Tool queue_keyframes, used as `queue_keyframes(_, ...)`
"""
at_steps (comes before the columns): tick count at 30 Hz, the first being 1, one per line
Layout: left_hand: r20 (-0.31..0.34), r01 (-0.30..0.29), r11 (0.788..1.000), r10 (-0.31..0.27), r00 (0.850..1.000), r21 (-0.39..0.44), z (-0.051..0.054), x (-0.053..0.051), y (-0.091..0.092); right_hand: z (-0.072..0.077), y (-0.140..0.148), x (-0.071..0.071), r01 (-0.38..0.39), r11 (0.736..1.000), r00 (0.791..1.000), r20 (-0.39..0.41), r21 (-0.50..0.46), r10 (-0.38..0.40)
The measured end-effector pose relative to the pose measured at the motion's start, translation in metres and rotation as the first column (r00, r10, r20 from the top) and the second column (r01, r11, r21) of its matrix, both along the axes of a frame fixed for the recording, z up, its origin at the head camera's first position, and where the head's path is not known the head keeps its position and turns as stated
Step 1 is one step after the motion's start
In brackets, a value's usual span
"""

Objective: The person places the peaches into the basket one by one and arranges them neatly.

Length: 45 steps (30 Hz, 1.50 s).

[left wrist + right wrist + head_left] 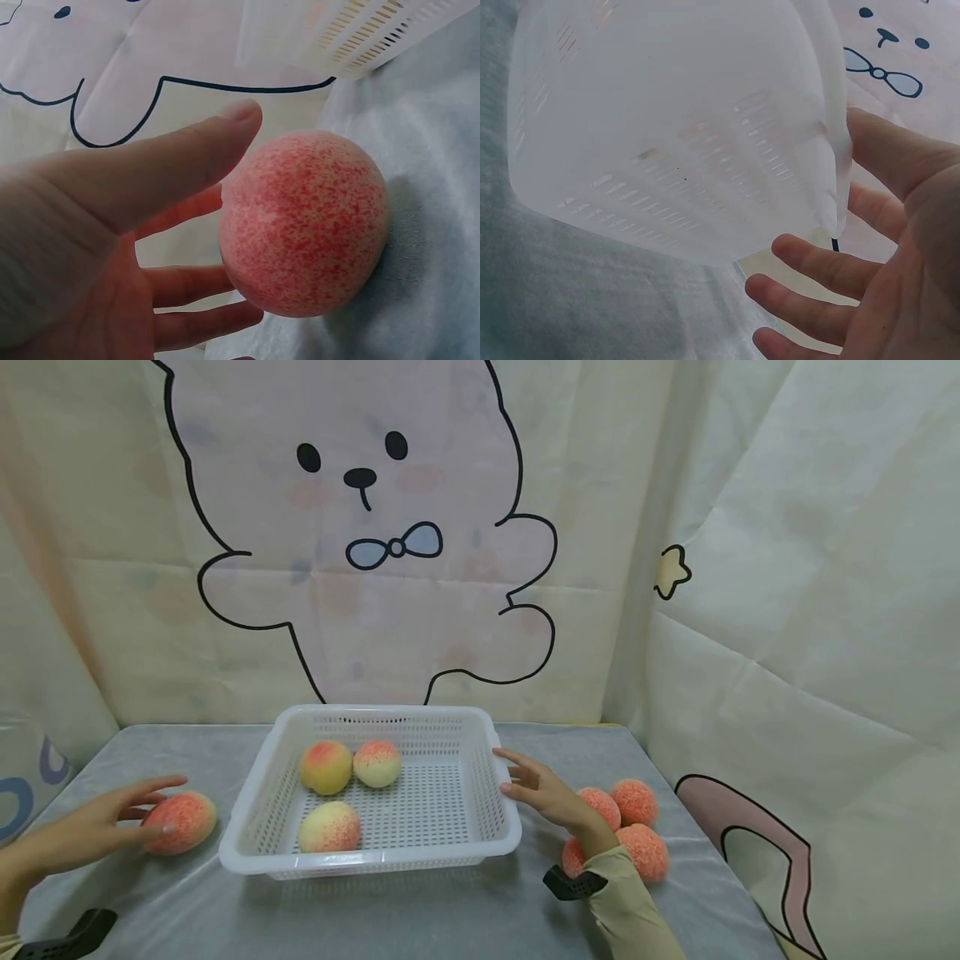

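Observation:
On the grey cloth at the left lies a red-speckled peach (180, 822). My left hand (101, 827) is at its left side, thumb and fingers spread around it. In the left wrist view, the thumb (202, 146) stands off the peach (307, 225), while the other fingers reach partly behind it; contact is unclear. A white plastic basket (360, 862) holds three yellow-and-red peaches (326, 767). My right hand (551, 795) is at the basket's right rim. The right wrist view shows its thumb and index finger by the rim (838, 150), with the other fingers extended below.
Several coral-red peaches (643, 852) sit in a cluster on the table (420, 922) at the right, partly behind my right wrist. A curtain (360, 635) with a bear drawing hangs behind the table, and another curtain (810, 635) hangs along the right side.

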<state>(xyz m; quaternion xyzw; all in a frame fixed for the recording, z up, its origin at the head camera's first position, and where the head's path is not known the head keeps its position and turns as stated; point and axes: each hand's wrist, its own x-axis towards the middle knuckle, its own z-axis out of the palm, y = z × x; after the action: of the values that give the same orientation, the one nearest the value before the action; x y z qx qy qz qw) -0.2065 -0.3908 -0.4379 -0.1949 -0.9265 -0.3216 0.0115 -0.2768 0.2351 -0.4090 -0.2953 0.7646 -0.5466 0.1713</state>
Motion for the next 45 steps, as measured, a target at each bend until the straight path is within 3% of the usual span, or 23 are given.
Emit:
queue_keyframes(10,0.078,-0.022,0.999,0.025,0.997,-0.037,0.006,0.000,0.010,0.000,0.002,0.000,0.004,1.000,1.000,0.011,0.002,-0.004)
queue_keyframes(17,0.056,-0.024,0.998,0.027,0.998,-0.056,0.003,-0.002,0.010,0.001,0.003,-0.001,-0.004,1.000,1.000,0.014,-0.009,0.004)
queue_keyframes(22,0.109,-0.022,0.998,0.028,0.994,-0.057,0.002,-0.002,0.010,-0.002,0.002,-0.003,-0.008,1.000,1.000,0.022,-0.018,0.009)
queue_keyframes(30,0.037,-0.016,0.999,0.018,0.999,-0.035,-0.006,-0.002,0.005,-0.003,0.002,-0.002,0.002,1.000,1.000,0.009,0.004,-0.002)
queue_keyframes(38,0.049,-0.064,0.995,0.067,0.997,-0.072,-0.008,-0.004,0.008,-0.004,0.001,-0.003,-0.003,1.000,1.000,0.010,-0.004,0.003)
queue_keyframes(45,0.023,-0.097,0.995,0.098,0.995,-0.024,-0.004,-0.002,0.005,-0.001,0.000,-0.001,0.003,1.000,1.000,0.015,-0.006,-0.002)
